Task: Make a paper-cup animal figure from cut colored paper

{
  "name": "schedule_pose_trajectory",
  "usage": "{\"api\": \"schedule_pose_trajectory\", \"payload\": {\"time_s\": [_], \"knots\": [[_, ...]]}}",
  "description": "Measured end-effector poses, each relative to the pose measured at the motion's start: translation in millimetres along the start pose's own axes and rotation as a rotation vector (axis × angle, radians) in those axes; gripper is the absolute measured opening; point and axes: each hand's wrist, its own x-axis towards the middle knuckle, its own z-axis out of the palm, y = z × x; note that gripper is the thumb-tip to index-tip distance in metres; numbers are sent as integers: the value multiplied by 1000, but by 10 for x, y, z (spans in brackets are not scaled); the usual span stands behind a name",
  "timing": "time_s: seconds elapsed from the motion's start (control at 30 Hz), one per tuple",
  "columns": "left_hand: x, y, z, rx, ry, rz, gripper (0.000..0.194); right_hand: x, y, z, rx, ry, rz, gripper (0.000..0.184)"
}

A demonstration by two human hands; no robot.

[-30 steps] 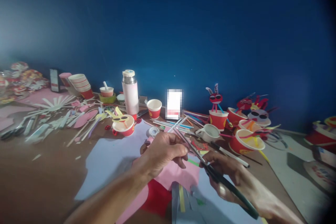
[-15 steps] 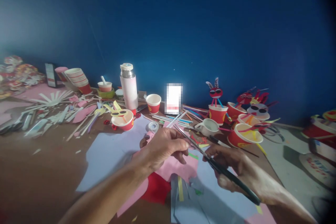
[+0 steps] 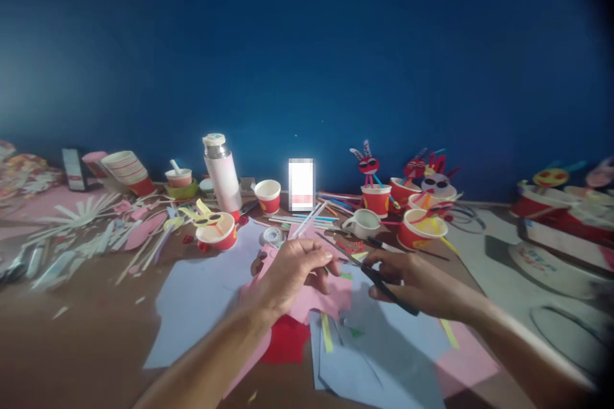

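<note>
My right hand [image 3: 407,278] grips a pair of scissors [image 3: 384,286] by the dark handles, the thin blades pointing up and left toward my other hand. Thumb and fingertips of my left hand [image 3: 300,268] are pinched together; whatever is between them is too small to make out. Beneath both hands lie pink paper [image 3: 307,303] with ragged cut edges and pale blue sheets [image 3: 192,307]. A piece of red paper [image 3: 285,342] shows under the left forearm. Close beyond the left fingers sits a tape roll [image 3: 272,236].
Behind stand a thermos bottle [image 3: 222,176], a red paper cup [image 3: 267,197] and a bright phone screen [image 3: 302,184]. At right are a white mug [image 3: 363,223], a craft knife [image 3: 384,245] and several decorated cups [image 3: 422,230]. Paper scraps [image 3: 110,223] cover the left side.
The view has shifted slightly to the right. My right hand has turned the scissors, and their handles now reach less far toward me. My left hand stays pinched.
</note>
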Motion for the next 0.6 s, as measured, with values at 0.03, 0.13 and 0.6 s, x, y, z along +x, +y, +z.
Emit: {"api": "schedule_pose_trajectory", "payload": {"time_s": [0.03, 0.13, 0.6], "knots": [[-13, -21, 14, -8, -5, -11, 17, -77, 59, -10, -93, 26, 16, 27], [-81, -112, 59, -69, -9, -87, 16, -375, 299, 33, -278, 105, 73, 30], [-579, -539, 198, -543, -35, -376, 24, -879, 818, 375, -795, 27, 223, 34]]}}
